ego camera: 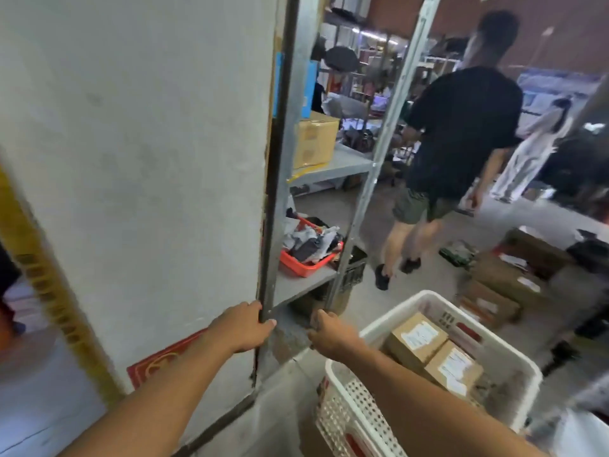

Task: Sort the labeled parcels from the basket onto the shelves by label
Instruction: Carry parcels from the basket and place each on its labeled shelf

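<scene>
A white perforated basket [514, 367] stands at the lower right. It holds two cardboard parcels with white labels, one [416, 339] behind the other [453, 369]. My left hand [245, 326] is closed around the dark upright post [280, 179] of a grey metal shelf unit. My right hand [329, 334] is curled around the foot of the unit's light front post [372, 169], just left of the basket; its fingertips are hidden. Neither hand holds a parcel. The shelves [306, 285] carry a cardboard box [314, 140] higher up and a red tray [306, 263] of mixed packets lower down.
A white wall [148, 159] fills the left half. A person in a black shirt [461, 133] walks away in the aisle beyond the shelf, and another person [534, 146] stands farther off. Stacked brown cartons [507, 285] lie on the floor at right.
</scene>
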